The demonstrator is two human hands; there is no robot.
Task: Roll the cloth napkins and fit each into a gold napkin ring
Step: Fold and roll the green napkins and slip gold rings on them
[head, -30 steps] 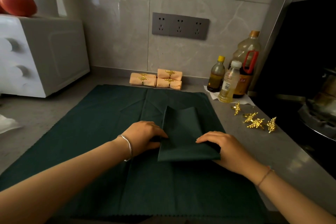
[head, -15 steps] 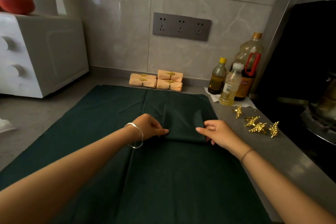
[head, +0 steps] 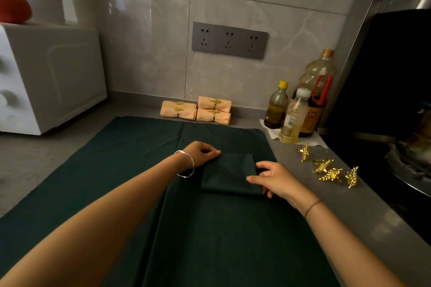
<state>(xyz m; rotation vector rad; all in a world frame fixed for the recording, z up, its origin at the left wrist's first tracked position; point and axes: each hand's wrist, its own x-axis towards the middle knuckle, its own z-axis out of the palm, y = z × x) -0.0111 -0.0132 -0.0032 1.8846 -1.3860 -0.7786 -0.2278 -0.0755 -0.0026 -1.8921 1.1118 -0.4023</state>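
A folded green napkin (head: 229,173) is lying as a thick rectangle on a large green cloth (head: 105,170) that is covering much of the grey counter (head: 331,207). The person's left hand (head: 200,152), with a silver bracelet (head: 186,164) hanging at the wrist, is resting at the napkin's far left corner. Its fingers are curling under and the thumb tip is touching the corner, but it cannot be told whether any cloth is caught between them. The right hand (head: 272,179) is gripping the napkin's right edge, with the thumb lying on top and the lower fingers tucking beneath the near right corner. Four loose gold rings (head: 332,175) with leaf shapes are sitting on the bare counter just right of the cloth, near the right hand. At the back, against the tiled wall, peach napkins (head: 197,110) are lying rolled and stacked, each already wearing a gold ring. Three bottles (head: 292,116) are standing to their right on a white sheet, beside a dark stove (head: 408,161). A grey socket panel (head: 229,39) is showing on the wall above, and a white appliance (head: 46,72) is sitting at the far left.
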